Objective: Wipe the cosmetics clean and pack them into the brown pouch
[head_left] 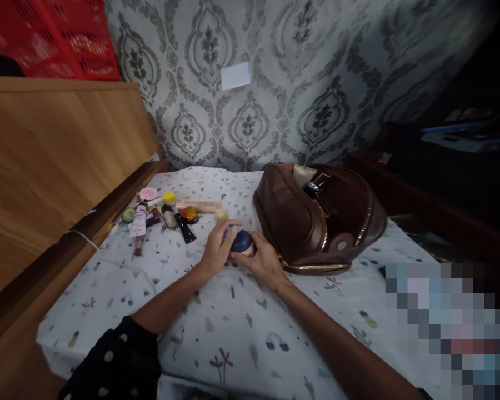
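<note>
Between my two hands is a small round jar with a dark blue lid and a pale body. My left hand is closed on its left side, fingers over the lid. From the right, my right hand grips the jar's lower part with thumb and fingers. Just right of my hands lies a brown leather bag, unzipped, with its dark inside showing. Loose cosmetics are spread to the left: a black tube, a long beige tube, a white-and-pink tube and a yellow cap.
A printed white sheet covers the surface. A wooden panel borders the left, with a red basket on top. A white cable crosses the sheet. The patterned wall stands behind; the lower right is pixelated.
</note>
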A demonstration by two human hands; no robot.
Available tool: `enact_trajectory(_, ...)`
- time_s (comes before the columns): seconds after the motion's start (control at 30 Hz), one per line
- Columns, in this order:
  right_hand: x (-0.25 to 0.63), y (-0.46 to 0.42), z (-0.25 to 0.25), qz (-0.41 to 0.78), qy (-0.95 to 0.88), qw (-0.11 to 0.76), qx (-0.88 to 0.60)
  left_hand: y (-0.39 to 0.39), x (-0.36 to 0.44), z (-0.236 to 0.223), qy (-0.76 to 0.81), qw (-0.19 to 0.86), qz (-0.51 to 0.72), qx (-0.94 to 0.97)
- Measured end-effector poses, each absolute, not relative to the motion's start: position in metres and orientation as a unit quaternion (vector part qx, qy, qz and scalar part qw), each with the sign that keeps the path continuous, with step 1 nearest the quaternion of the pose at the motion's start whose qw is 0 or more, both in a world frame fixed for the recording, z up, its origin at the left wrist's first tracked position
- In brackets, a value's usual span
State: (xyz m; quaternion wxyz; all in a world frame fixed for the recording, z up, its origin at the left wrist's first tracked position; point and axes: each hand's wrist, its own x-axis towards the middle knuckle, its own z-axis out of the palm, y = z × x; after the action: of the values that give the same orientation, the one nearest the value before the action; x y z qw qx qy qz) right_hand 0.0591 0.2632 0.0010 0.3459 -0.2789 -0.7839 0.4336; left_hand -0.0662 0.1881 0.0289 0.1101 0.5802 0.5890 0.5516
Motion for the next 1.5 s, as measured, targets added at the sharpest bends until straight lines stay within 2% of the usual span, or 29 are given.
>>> enact_trajectory(0.1,0.058,0.262,0.002,0.576,-0.695,0.353,-0.247,0.189,-0.067,0.030,0.589,0.137,0.581,0.545)
enact_trajectory(0.2,0.057,0.260,0.003,0.644,-0.632,0.372,-0.218,0.190,-0.068,0.029,0.584,0.158,0.594,0.531)
enact_trajectory(0.33,0.056,0.259,0.003,0.666,-0.588,0.406,-0.211,0.195,-0.070,0.021,0.582,0.249,0.606,0.481)
enact_trajectory(0.53,0.055,0.261,0.002,0.678,-0.570,0.414,-0.209,0.205,-0.073,0.016,0.563,0.463,0.635,0.255)
enact_trajectory(0.67,0.054,0.260,0.003,0.648,-0.603,0.418,-0.206,0.207,-0.075,0.016,0.531,0.513,0.642,0.206)
enact_trajectory(0.87,0.056,0.257,0.001,0.514,-0.700,0.436,-0.236,0.207,-0.077,0.011,0.548,0.362,0.685,0.315)
enact_trajectory(1.03,0.057,0.254,-0.002,0.464,-0.724,0.444,-0.253,0.202,-0.083,0.013,0.574,0.273,0.641,0.431)
enact_trajectory(1.13,0.054,0.253,-0.003,0.530,-0.671,0.435,-0.284,0.195,-0.084,0.020,0.583,0.205,0.587,0.522)
enact_trajectory(1.33,0.051,0.247,0.004,0.763,-0.467,0.350,-0.280,0.187,-0.084,0.025,0.554,0.042,0.499,0.666)
enact_trajectory(1.5,0.056,0.247,0.009,0.836,-0.398,0.270,-0.263,0.186,-0.085,0.021,0.539,-0.073,0.401,0.737)
